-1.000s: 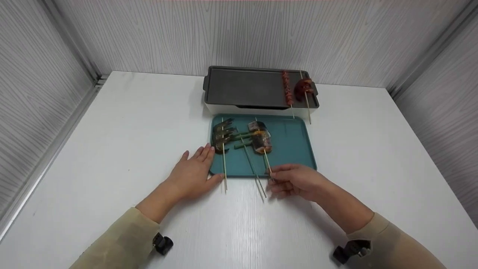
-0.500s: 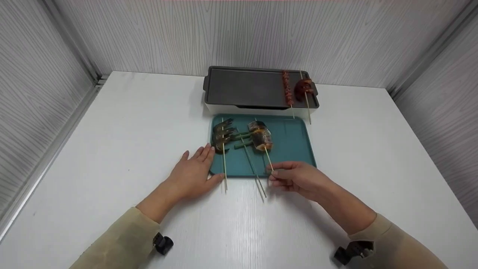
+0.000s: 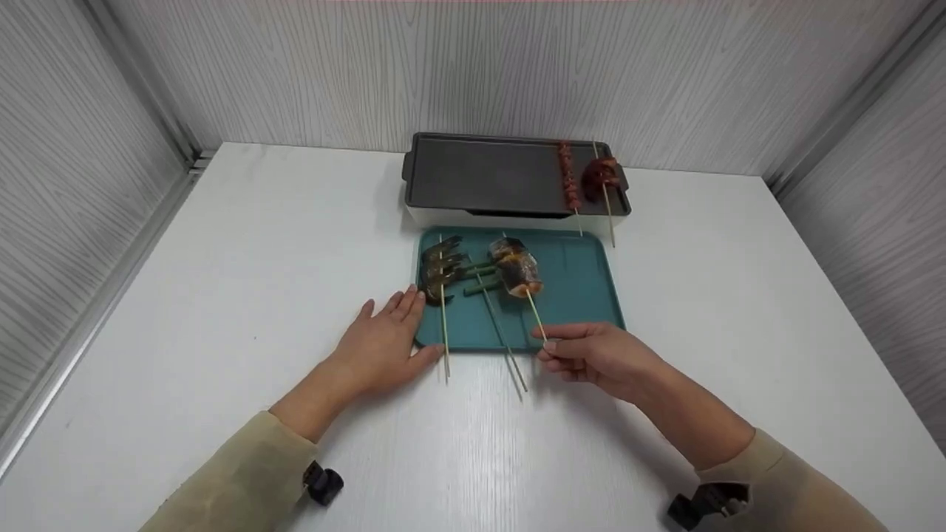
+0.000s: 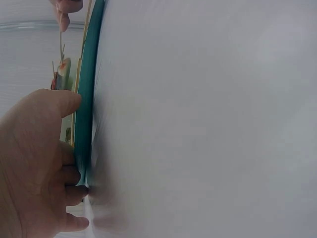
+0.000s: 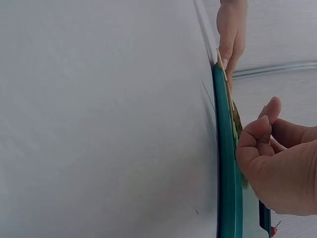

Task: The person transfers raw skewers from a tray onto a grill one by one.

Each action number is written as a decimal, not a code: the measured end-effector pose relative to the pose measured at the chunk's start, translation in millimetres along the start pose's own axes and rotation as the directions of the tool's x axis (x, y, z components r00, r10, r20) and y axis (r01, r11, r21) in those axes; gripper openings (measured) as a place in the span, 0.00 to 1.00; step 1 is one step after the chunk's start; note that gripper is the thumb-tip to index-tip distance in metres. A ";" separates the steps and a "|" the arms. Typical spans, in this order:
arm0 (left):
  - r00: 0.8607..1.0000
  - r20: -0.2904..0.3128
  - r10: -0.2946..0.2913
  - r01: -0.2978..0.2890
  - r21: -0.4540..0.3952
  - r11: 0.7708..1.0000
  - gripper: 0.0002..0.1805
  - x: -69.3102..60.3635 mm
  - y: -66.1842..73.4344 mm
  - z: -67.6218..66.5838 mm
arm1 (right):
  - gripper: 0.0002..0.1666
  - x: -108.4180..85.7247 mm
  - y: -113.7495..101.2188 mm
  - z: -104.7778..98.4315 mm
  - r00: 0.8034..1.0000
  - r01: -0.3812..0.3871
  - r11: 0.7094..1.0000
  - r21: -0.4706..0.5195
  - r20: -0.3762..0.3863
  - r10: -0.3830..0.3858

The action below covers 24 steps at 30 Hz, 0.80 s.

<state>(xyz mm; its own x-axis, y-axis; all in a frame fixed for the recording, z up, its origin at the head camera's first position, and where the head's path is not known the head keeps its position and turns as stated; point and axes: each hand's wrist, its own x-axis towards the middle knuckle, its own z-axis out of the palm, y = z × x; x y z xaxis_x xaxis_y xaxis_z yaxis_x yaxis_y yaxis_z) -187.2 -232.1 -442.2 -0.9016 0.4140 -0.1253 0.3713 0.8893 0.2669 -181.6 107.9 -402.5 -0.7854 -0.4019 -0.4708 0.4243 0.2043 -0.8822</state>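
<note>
My right hand (image 3: 599, 357) pinches the stick of a skewer with thick dark-and-silver fish-like chunks (image 3: 519, 273), tilted over the teal tray (image 3: 584, 292). My left hand (image 3: 382, 346) lies with straight fingers against the tray's left edge, its thumb by the stick of a shrimp skewer (image 3: 441, 270). Between the two, a skewer with green stalks (image 3: 480, 286) rests on the tray, its stick reaching past the front rim. In the left wrist view my left hand (image 4: 37, 163) touches the tray rim (image 4: 86, 109). The right wrist view has my right hand (image 5: 277, 163) beside the tray's edge (image 5: 225, 148), fingertips together.
Behind the tray stands a dark grill plate (image 3: 484, 174) on a white base. On its right side lie a thin red meat skewer (image 3: 568, 177) and a skewer with a larger dark red piece (image 3: 597, 179), sticks overhanging the front. Patterned walls enclose the white table (image 3: 295, 222).
The chunky skewer has risen from the tray, its near end shifting slightly right with my right hand. My left hand has stayed in place.
</note>
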 end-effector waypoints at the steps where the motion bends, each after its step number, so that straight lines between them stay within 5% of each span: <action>1: 1.000 0.002 0.001 -0.001 0.000 1.000 0.51 -0.1 0.0 0.2 | 0.29 -1.1 -0.3 -0.3 1.000 0.000 1.000 0.001 0.000 0.000; 24: 1.000 0.002 0.010 -0.010 -0.006 1.000 0.50 -0.2 -1.5 2.0 | 0.31 -22.5 -19.0 -9.8 0.999 0.039 0.999 -0.021 -0.034 -0.040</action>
<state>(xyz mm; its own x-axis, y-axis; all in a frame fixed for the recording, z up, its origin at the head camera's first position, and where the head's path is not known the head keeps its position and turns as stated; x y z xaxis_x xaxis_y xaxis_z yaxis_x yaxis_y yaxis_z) -187.1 -233.1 -444.5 -0.8972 0.4236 -0.1248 0.3793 0.8839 0.2736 -176.5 121.8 -375.2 -0.8167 -0.3790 -0.4352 0.3834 0.2072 -0.9000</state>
